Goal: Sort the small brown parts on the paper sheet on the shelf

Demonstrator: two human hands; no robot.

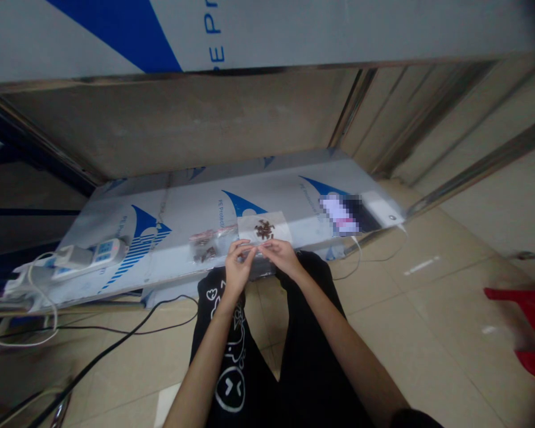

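My left hand point(239, 261) and my right hand point(279, 254) meet at the fingertips over the near edge of a low shelf. Both are pinched closed; whatever sits between the fingertips is too small to make out. Just beyond them lies a white sheet point(249, 229) bearing a heap of small brown pieces point(264, 229). To the left of my left hand rests a clear plastic bag point(204, 248) with small dark pieces in it.
The shelf point(182, 202) wears blue-and-white protective film. A power strip point(109, 252) with a plugged-in adapter stands at its left end, a phone point(341, 215) with a cable at its right. Black cables point(129, 333) cross the tiled floor. A red stool point(532, 321) stands at far right.
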